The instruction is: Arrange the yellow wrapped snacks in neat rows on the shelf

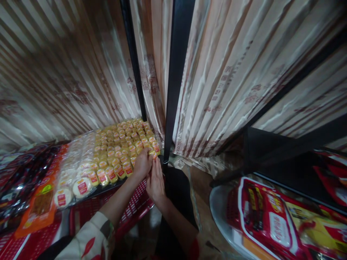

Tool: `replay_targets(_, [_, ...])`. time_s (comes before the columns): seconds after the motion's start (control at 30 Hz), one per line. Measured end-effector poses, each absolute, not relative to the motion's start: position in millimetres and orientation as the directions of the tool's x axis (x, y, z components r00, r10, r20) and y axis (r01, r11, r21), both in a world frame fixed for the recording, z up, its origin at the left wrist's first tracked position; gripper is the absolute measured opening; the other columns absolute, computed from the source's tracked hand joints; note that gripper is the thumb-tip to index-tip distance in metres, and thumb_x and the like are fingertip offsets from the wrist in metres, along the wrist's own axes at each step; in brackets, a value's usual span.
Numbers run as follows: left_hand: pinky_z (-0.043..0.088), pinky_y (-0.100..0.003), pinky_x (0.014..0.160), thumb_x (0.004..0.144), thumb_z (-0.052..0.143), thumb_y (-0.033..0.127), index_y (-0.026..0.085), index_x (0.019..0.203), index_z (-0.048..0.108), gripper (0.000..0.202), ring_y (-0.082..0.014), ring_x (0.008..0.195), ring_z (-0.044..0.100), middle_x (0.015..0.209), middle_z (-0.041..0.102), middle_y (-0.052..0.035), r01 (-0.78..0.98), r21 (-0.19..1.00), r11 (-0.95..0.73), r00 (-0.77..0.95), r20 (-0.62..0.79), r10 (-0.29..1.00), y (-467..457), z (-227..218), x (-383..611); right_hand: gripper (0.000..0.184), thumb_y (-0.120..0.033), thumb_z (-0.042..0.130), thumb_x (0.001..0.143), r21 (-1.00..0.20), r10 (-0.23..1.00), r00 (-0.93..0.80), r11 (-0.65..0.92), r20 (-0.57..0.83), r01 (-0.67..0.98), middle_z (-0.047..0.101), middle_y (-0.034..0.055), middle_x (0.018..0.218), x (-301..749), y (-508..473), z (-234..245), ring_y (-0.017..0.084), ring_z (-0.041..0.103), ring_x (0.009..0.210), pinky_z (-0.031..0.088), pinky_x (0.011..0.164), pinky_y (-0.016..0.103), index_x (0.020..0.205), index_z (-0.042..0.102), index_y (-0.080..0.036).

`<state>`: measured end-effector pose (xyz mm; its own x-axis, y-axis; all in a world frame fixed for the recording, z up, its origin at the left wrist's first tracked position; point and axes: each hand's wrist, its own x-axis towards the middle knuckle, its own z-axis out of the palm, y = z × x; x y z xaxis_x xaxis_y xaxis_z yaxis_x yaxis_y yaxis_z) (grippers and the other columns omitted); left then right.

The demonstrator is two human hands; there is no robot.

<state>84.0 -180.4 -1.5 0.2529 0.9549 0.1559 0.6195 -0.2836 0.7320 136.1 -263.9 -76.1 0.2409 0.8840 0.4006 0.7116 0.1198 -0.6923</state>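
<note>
My left hand is curled, its fingertips pinching a small yellow snack packet at the near right corner of a shelf. My right hand is right beside it, fingers together and pointing up, touching the same packet from below. Rows of small yellow packets with red labels fill that end of the shelf. Both hands sit just left of a black metal upright.
Left of the yellow packets lie clear bags of round white snacks, an orange packet and dark packets. A red plastic basket sits below the shelf. Striped curtains hang behind. Large red and yellow packs lie at right.
</note>
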Motion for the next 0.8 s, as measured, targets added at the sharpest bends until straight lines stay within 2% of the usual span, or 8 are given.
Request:
replay_targets(0.23, [0.045,-0.035,0.087,0.08,0.047,0.015,0.017,0.1,0.056,0.022,-0.02,0.092,0.059,0.098,0.064,-0.0089,0.64,0.685,-0.346,0.299,0.193,0.935,-173,1,99,0.069,-0.011,0.038,0.081,-0.693,0.881,0.265,0.093,0.392,0.715,0.014,0.0163,0.151,141,-261,-81,0.026,0.01,0.14,0.025,0.111,0.048,0.145,0.012,-0.005])
replay_targets(0.37, [0.045,-0.035,0.088,0.08,0.047,0.013,0.017,0.099,0.057,0.022,-0.0198,0.094,0.058,0.1,0.063,-0.009,0.636,0.676,-0.373,0.323,0.206,0.924,-170,1,107,0.07,-0.01,0.038,0.081,-0.706,0.876,0.274,0.1,0.396,0.701,0.013,0.0153,0.152,144,-259,-85,0.026,0.01,0.14,0.026,0.111,0.049,0.145,0.01,-0.007])
replay_targets(0.63, [0.044,-0.037,0.09,0.081,0.045,0.011,0.014,0.105,0.056,0.027,-0.0219,0.099,0.057,0.105,0.061,-0.0123,0.64,0.659,-0.396,0.354,0.205,0.913,-166,-8,114,0.072,-0.007,0.037,0.08,-0.732,0.882,0.281,0.099,0.378,0.675,0.011,0.0156,0.152,145,-256,-86,0.025,0.008,0.14,0.025,0.111,0.048,0.145,0.007,-0.007])
replay_targets(0.8, [0.044,-0.034,0.088,0.083,0.043,0.014,0.016,0.105,0.055,0.025,-0.0195,0.095,0.058,0.101,0.062,-0.009,0.676,0.602,-0.425,0.381,0.207,0.901,-163,-11,116,0.073,-0.01,0.038,0.081,-0.748,0.875,0.306,0.09,0.375,0.658,0.01,0.0154,0.152,143,-252,-87,0.026,0.009,0.14,0.025,0.111,0.05,0.146,0.005,-0.008])
